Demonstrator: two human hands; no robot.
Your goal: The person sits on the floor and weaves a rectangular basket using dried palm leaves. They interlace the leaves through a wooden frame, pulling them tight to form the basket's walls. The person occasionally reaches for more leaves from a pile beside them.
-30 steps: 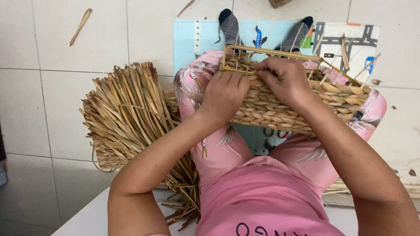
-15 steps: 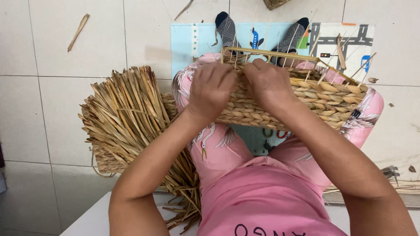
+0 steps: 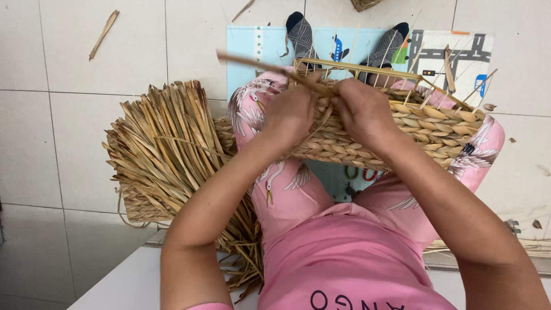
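Tan woven basket [image 3: 425,123] — pink bird-print trousers [image 3: 275,189]

The basket [image 3: 402,129] lies across my knees, with my left hand [image 3: 290,112] and right hand [image 3: 361,109] side by side on its near rim. A strand [image 3: 270,69] runs leftward from between them. The straw bundle [image 3: 166,149] lies on the floor to my left. My feet rest on the mat [image 3: 252,51] beyond the basket.

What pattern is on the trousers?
Pink with white crane-like birds on the trousers, under the basket. Head view, the only one, shows it.
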